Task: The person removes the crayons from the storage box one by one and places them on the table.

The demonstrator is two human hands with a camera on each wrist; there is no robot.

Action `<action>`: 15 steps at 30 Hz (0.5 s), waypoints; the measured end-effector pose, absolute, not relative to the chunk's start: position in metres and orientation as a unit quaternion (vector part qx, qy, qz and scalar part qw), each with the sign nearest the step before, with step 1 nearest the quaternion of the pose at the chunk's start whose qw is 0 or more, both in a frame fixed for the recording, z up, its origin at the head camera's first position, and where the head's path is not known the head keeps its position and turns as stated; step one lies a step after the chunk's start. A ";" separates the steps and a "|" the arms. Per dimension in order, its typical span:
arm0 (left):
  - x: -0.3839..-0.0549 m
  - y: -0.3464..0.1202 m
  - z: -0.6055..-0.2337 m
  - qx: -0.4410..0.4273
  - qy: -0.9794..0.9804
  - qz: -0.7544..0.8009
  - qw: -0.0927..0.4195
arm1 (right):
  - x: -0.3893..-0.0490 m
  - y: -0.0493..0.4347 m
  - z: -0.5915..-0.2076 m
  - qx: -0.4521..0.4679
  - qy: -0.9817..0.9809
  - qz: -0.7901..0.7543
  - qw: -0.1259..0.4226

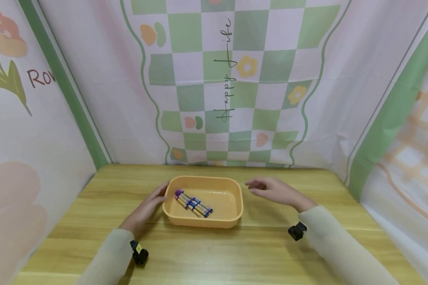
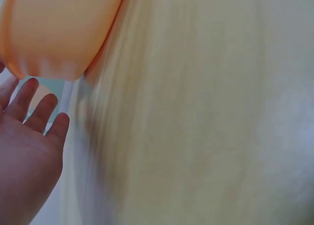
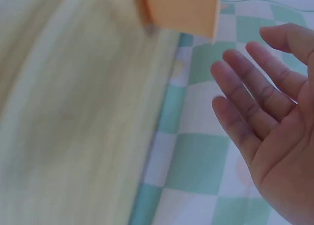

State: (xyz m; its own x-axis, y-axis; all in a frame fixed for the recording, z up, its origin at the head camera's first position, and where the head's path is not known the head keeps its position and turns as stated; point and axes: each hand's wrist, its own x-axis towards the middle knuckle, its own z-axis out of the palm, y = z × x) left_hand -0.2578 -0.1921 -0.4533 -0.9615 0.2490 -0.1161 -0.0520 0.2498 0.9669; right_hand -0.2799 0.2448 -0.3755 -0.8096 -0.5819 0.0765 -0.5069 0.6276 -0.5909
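An orange-yellow plastic basin (image 1: 214, 223) with rounded corners stands on the table. Several crayons (image 1: 194, 204) in printed wrappers, some purple-tipped, lie in a slanting heap in its left half. My left hand (image 1: 147, 206) is at the basin's left end, its fingers extended along the outer wall and the thumb by the rim. In the left wrist view, those fingers are spread and loosely bent close to the basin wall (image 2: 59, 33); firm contact is hard to judge. My right hand (image 1: 274, 190) hovers off the right end, fingers relaxed, holding nothing.
The wooden table (image 1: 207, 253) extends around the basin on every side. Behind it hangs a checked green-and-white cloth (image 1: 221, 91). Patterned cloth (image 1: 28, 158) also closes off the left side, and another panel (image 1: 413, 150) the right. Each sleeve carries a small black camera (image 1: 140, 254).
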 end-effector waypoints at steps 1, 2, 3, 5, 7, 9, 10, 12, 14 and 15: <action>-0.258 -0.192 -0.454 0.064 0.780 0.610 0.123 | -0.282 0.242 -0.372 -0.312 0.897 -0.308 0.063; -0.258 -0.192 -0.454 0.066 0.779 0.611 0.123 | -0.283 0.238 -0.369 -0.319 0.894 -0.307 0.065; -0.258 -0.191 -0.454 0.069 0.778 0.612 0.122 | -0.285 0.235 -0.365 -0.326 0.892 -0.306 0.067; -0.258 -0.191 -0.454 0.068 0.779 0.611 0.119 | -0.289 0.227 -0.359 -0.339 0.887 -0.305 0.071; -0.259 -0.191 -0.454 0.072 0.781 0.609 0.118 | -0.293 0.220 -0.354 -0.352 0.881 -0.306 0.078; -0.258 -0.191 -0.454 0.071 0.783 0.606 0.117 | -0.297 0.211 -0.349 -0.357 0.878 -0.306 0.092; -0.258 -0.191 -0.454 0.070 0.784 0.606 0.118 | -0.299 0.208 -0.346 -0.357 0.876 -0.307 0.102; -0.258 -0.191 -0.455 0.067 0.784 0.605 0.120 | -0.303 0.200 -0.343 -0.357 0.873 -0.307 0.125; -0.258 -0.191 -0.455 0.063 0.783 0.607 0.123 | -0.307 0.192 -0.341 -0.351 0.870 -0.309 0.153; -0.258 -0.191 -0.456 0.060 0.783 0.606 0.124 | -0.309 0.188 -0.340 -0.347 0.870 -0.308 0.166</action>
